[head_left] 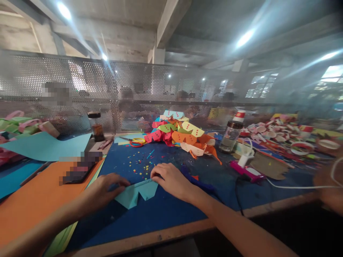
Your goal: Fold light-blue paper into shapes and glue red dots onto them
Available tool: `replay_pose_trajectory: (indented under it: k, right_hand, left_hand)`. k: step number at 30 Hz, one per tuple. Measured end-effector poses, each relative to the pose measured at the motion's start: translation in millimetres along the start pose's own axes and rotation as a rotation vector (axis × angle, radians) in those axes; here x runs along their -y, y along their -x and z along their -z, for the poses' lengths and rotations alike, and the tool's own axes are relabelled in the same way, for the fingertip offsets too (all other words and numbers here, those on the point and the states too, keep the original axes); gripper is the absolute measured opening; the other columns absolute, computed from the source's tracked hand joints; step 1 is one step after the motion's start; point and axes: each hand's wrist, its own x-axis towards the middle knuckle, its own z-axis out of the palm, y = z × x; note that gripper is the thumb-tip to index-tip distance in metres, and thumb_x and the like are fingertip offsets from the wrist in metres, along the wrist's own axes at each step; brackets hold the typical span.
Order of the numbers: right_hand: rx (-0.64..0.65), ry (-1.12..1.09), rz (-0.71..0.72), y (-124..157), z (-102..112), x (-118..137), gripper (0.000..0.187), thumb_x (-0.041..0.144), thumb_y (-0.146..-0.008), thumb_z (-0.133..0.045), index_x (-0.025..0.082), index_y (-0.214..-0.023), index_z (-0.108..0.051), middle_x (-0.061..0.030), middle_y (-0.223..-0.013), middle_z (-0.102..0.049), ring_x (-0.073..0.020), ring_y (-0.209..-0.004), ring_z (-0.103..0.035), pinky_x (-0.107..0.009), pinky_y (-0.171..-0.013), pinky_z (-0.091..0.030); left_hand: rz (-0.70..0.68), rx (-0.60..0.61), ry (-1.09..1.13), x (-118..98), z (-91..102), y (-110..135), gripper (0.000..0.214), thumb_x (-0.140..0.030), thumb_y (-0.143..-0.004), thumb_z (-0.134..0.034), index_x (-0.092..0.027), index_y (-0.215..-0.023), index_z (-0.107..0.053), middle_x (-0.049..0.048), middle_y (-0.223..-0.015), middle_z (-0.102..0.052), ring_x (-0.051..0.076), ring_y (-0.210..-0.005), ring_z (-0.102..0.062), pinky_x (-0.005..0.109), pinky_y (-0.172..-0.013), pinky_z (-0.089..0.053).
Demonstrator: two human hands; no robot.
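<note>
A light blue sheet of paper (128,198), folded along its top edge and with a notch in its lower side, lies in front of me on the blue tabletop. At its upper left end, my left hand (108,189) has its fingers bent in on the edge. My right hand (171,180) pinches the opposite upper corner between thumb and fingers. Just beyond the paper are tiny coloured paper scraps (146,168). Farther back rests a pair of scissors (137,142) with red and yellow handles, beside a heap of cut, folded coloured papers (187,134) with red marks.
Orange sheets (34,200) with a phone (84,169) on top lie at left. Two jars, one dark-lidded (95,126) and one glass (230,137), stand near the perforated screen (134,82). At right are a pink power strip (248,172), cables, paper rings (276,130) and a blurred person's arm (328,182).
</note>
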Motion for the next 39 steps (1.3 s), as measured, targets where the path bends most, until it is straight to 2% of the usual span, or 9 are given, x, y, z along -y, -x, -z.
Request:
replay_pose_trajectory:
  k: [2,8,11,14,18,22,27,35,39]
  right_hand:
    - [-0.012,-0.025,0.014,-4.5,5.5,0.8,0.005,0.017,-0.092,-0.067,0.020,-0.087,-0.067,0.0006,-0.094,-0.073,-0.0167,-0.093,-0.065,-0.030,-0.081,-0.041]
    - [-0.114,-0.058,0.038,-17.6,23.9,0.9,0.007,0.016,-0.092,-0.065,0.022,-0.089,-0.068,0.0000,-0.095,-0.072,-0.0172,-0.094,-0.064,-0.033,-0.089,-0.041]
    - [-0.367,-0.152,-0.024,-23.3,31.3,-4.4,0.015,0.016,-0.092,-0.060,0.022,-0.105,-0.065,-0.0065,-0.114,-0.066,-0.0228,-0.115,-0.056,-0.041,-0.103,-0.035]
    - [-0.598,-0.505,-0.187,-29.9,31.7,-13.7,0.022,0.025,-0.090,-0.060,0.021,-0.111,-0.058,-0.0115,-0.120,-0.060,-0.0263,-0.120,-0.051,-0.045,-0.107,-0.034]
    - [-0.424,-0.782,-0.276,-36.2,20.3,-20.9,0.033,0.047,-0.088,-0.059,0.018,-0.104,-0.057,-0.0069,-0.089,-0.065,-0.0205,-0.078,-0.065,-0.036,-0.073,-0.052]
    - [-0.278,-0.912,-0.280,-35.0,10.1,-17.0,0.034,0.052,-0.087,-0.058,0.018,-0.082,-0.058,0.0030,-0.065,-0.053,-0.0126,-0.058,-0.053,-0.026,-0.054,-0.041]
    - [-0.254,-0.997,-0.297,-30.7,9.0,-13.1,0.036,0.052,-0.084,-0.062,0.019,-0.072,-0.055,0.0060,-0.061,-0.043,-0.0097,-0.055,-0.039,-0.024,-0.051,-0.031]
    - [-0.134,-1.091,-0.253,-25.9,7.4,-4.6,0.038,0.052,-0.079,-0.069,0.018,-0.067,-0.055,0.0063,-0.062,-0.045,-0.0098,-0.059,-0.040,-0.023,-0.055,-0.034]
    - [-0.143,-1.118,-0.262,-26.3,5.3,-7.4,0.033,0.051,-0.082,-0.065,0.019,-0.079,-0.061,0.0047,-0.065,-0.051,-0.0109,-0.059,-0.046,-0.024,-0.057,-0.038]
  left_hand:
    - [0.063,0.024,0.031,-8.7,1.7,-9.9,0.025,-0.036,-0.088,-0.059,-0.026,-0.104,-0.076,0.0031,-0.097,-0.078,0.022,-0.088,-0.070,0.029,-0.075,-0.052]
    - [0.159,0.060,0.272,-18.6,3.3,-35.7,0.019,-0.034,-0.082,-0.064,-0.020,-0.085,-0.077,0.0005,-0.076,-0.074,0.017,-0.071,-0.064,0.025,-0.065,-0.044]
    - [0.238,-0.032,0.484,-15.1,5.0,-43.6,0.021,-0.037,-0.074,-0.072,-0.017,-0.078,-0.074,-0.0014,-0.066,-0.068,0.014,-0.061,-0.057,0.024,-0.059,-0.041]
    - [0.272,-0.125,0.565,-15.1,6.8,-49.9,0.025,-0.042,-0.072,-0.072,-0.017,-0.078,-0.071,-0.0025,-0.064,-0.062,0.012,-0.058,-0.053,0.024,-0.057,-0.040]
    - [0.287,-0.160,0.621,-25.6,1.7,-55.5,0.030,-0.046,-0.072,-0.070,-0.017,-0.081,-0.068,-0.0023,-0.065,-0.057,0.011,-0.058,-0.050,0.023,-0.055,-0.041]
    - [0.292,-0.082,0.712,-43.3,-7.6,-54.1,0.030,-0.045,-0.070,-0.073,-0.017,-0.079,-0.066,-0.0032,-0.064,-0.055,0.011,-0.058,-0.048,0.023,-0.054,-0.040]
    - [0.324,0.062,0.846,-61.6,-12.1,-48.1,0.033,-0.046,-0.069,-0.077,-0.018,-0.078,-0.062,-0.0051,-0.063,-0.052,0.010,-0.055,-0.046,0.023,-0.054,-0.039]
    - [0.325,-0.048,0.849,-70.0,-18.4,-61.1,0.037,-0.053,-0.072,-0.074,-0.017,-0.072,-0.062,-0.0039,-0.061,-0.052,0.011,-0.057,-0.048,0.023,-0.054,-0.038]
    - [0.353,-0.065,0.874,-70.1,-21.1,-61.4,0.035,-0.048,-0.070,-0.075,-0.017,-0.069,-0.061,-0.0053,-0.059,-0.049,0.009,-0.054,-0.045,0.022,-0.052,-0.036]
